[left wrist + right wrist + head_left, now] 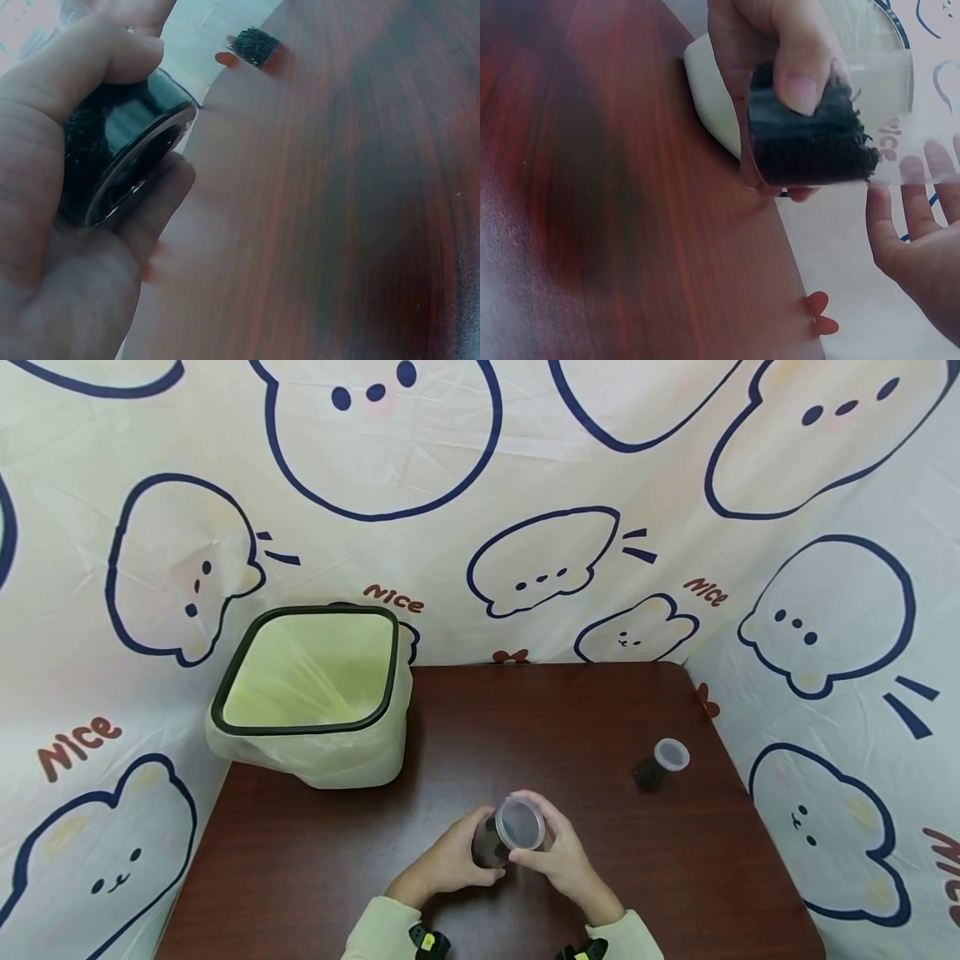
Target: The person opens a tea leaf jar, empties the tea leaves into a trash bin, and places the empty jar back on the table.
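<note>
A white cloth printed with blue-outlined cartoon animals (375, 443) fills the top and both sides of the head view. Below it spreads the dark reddish-brown wood-grain table (570, 718). At its upper left stands a pale green bin (352, 760) with a black rim and a thin liner; the head view takes it in whole, the right wrist view just a part at the top.

At the lower centre of the head view, the left hand (453, 852) and right hand (561, 852) hold one clear plastic cup (489, 843) between them, tilted above the table. The left hand grips the dark end with thumb and fingers; the right holds the pale, round-topped end, its fingers seen through the clear wall in the right wrist view. That view alone reveals ragged dark shreds (810, 142) packed toward the base, while the left wrist view shows the base's underside.

A second cup (652, 772), also dark below with a pale top, stands at the right; the left wrist view catches it at top centre. Black wrist devices (429, 942) with yellow marks sit by the sleeves.
</note>
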Motion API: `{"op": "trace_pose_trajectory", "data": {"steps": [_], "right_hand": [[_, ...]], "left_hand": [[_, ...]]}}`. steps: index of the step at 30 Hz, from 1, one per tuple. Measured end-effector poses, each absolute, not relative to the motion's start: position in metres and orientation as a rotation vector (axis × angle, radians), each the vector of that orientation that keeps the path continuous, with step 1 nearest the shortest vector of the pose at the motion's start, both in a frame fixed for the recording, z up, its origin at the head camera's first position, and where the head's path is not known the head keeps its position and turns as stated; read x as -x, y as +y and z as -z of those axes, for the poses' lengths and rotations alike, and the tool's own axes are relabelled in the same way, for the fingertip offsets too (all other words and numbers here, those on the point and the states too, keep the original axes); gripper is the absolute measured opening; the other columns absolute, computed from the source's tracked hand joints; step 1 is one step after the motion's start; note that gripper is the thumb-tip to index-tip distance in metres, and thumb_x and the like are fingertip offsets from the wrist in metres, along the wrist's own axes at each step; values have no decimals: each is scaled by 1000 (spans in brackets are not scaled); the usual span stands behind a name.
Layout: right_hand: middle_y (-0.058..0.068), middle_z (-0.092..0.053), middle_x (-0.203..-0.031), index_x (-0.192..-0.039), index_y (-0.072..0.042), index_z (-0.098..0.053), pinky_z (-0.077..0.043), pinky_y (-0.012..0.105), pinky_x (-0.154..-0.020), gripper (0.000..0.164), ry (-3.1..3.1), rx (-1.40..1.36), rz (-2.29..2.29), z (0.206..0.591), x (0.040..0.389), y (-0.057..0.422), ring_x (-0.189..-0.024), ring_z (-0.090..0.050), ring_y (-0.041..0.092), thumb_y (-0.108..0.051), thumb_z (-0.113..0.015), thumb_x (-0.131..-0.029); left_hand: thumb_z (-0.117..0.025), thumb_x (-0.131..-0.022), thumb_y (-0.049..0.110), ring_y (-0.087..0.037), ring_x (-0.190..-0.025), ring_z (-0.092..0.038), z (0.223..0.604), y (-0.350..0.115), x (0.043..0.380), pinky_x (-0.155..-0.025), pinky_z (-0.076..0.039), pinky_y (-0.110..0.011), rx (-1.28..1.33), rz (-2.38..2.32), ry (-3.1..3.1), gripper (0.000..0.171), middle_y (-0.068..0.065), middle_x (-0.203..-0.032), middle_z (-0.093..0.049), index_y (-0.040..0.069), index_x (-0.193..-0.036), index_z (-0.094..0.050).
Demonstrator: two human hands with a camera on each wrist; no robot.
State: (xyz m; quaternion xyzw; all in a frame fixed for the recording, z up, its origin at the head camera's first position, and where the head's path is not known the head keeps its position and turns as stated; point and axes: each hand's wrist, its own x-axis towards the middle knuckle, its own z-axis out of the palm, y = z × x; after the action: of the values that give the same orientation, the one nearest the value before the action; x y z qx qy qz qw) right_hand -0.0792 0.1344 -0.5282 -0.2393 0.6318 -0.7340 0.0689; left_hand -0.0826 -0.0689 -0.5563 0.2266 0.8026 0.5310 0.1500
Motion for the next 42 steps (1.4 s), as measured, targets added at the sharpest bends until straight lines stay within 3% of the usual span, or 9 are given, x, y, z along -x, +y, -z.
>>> {"op": "trace_pose_trajectory", "data": {"steps": [13,18,22,28,42], "right_hand": [[32,-41,-131,-135,6,-37,-36,28,-100,69,1858,832,2179,526,81,139,-122,-44,26,18,-67,-73],[30,-40,-133,-140,7,-25,-34,28,-101,77,1878,868,2200,530,79,135,-123,-43,27,18,-64,-74],[33,-39,-132,-140,8,-20,-32,25,-101,83,1816,862,2284,531,79,132,-123,-43,23,12,-70,-74],[30,-41,-132,-134,7,-23,-33,27,-101,78,1818,808,2322,531,76,129,-121,-43,25,7,-74,-74],[27,-45,-130,-129,5,-31,-36,31,-100,69,1937,784,2278,530,75,128,-119,-41,42,9,-72,-74]], "left_hand": [[-82,-69,18,-10,-103,-53,557,-66,82,-89,-41,-32,-664,-1550,2267,72,9,-117,-55,22,-129,-43],[-81,-69,14,-11,-104,-53,560,-62,81,-89,-42,-32,-647,-1596,2317,70,7,-118,-55,21,-127,-43],[-81,-68,15,-11,-104,-53,563,-60,81,-90,-41,-32,-646,-1622,2356,69,6,-118,-55,21,-126,-43],[-81,-67,13,-11,-103,-53,564,-60,81,-90,-41,-31,-638,-1626,2364,70,6,-117,-55,21,-125,-43],[-81,-69,16,-11,-100,-53,564,-61,80,-87,-42,-30,-660,-1657,2329,68,6,-117,-55,22,-125,-43]]}}
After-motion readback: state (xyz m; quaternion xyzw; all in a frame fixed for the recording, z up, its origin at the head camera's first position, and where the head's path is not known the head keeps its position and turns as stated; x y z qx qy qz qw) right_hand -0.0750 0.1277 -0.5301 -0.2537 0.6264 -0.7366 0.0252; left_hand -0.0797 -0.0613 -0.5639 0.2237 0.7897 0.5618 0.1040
